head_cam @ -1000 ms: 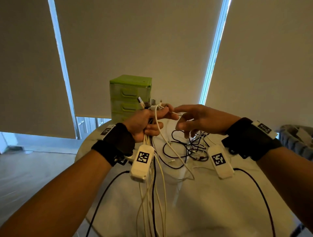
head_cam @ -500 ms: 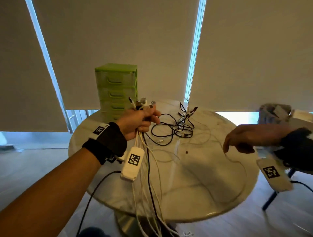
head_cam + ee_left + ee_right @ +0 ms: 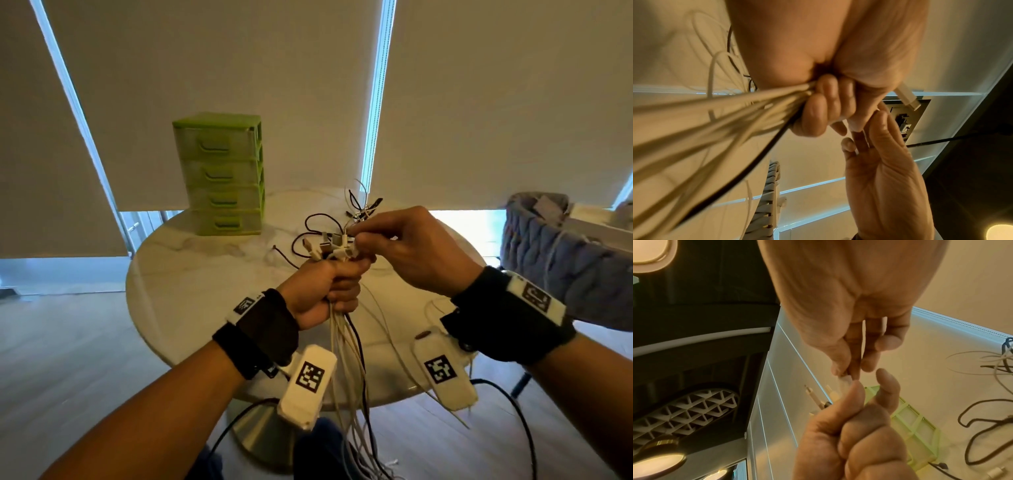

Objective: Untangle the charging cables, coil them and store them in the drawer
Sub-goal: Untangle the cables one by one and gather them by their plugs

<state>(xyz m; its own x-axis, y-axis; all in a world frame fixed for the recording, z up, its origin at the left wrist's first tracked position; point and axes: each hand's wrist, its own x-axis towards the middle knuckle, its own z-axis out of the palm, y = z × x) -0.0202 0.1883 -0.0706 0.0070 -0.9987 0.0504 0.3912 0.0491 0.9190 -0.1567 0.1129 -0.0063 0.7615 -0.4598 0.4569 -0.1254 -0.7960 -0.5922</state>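
Note:
My left hand (image 3: 337, 281) is raised above the table and grips a bundle of white cables and one black cable (image 3: 346, 342). Their plugs (image 3: 325, 246) stick out above the fist, and the cords hang past the table edge. The left wrist view shows the same fist (image 3: 818, 112) around the cords (image 3: 715, 123). My right hand (image 3: 356, 237) meets the fist from the right and pinches a white plug end (image 3: 844, 379) between thumb and finger. The green drawer unit (image 3: 222, 178), all drawers shut, stands at the back left of the table.
More black and white cables (image 3: 356, 205) lie tangled on the round white marble table (image 3: 191, 274) behind my hands. A grey woven basket (image 3: 548, 250) sits at the right. Roller blinds cover the windows behind the table.
My right hand was out over the table's right side half a second ago. It has swung back left to the plugs and taken one. The left hand still holds the bundle.

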